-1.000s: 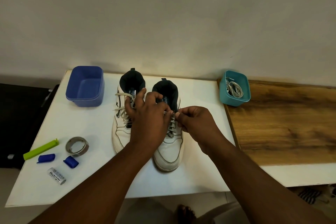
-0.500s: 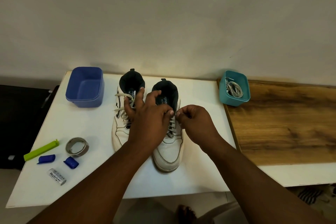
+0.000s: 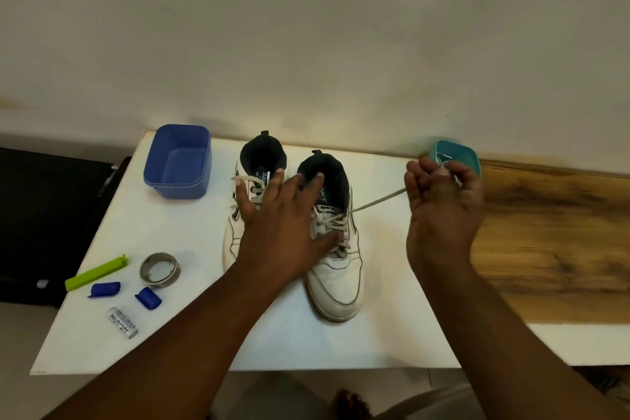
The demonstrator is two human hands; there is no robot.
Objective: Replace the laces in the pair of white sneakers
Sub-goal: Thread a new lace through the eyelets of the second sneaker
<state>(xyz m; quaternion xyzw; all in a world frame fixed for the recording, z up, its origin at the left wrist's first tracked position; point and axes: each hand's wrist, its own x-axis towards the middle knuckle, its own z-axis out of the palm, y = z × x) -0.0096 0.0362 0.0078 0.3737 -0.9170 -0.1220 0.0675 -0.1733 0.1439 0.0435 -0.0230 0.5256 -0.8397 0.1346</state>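
Sneakers, white and paired, stood side by side at the middle of the white tabletop, toes toward the person; the left sneaker was half hidden under the left hand, and the right sneaker lay just beside it at 3 o'clock. A second before, both hands had been bunched together over the right sneaker's eyelets; since then the right hand had swung out toward 2 o'clock, and the old lace now ran taut from the upper eyelets to its curled fingers, which pinched the lace end. The left hand had flattened, fingers spread and straight, pressing down across both sneakers to steady them, gripping nothing. That pull probably meant the knot was undone and unlacing of the right sneaker had just begun, with most crossings still threaded and the left sneaker's lace untouched. A teal tub at 2 o'clock, partly behind the right hand, seemed to hold the replacement laces, though little of its contents showed. A blue tub sat at 10 o'clock, and at 8 o'clock lay a green clip, a tape roll, two blue caps and a small battery.
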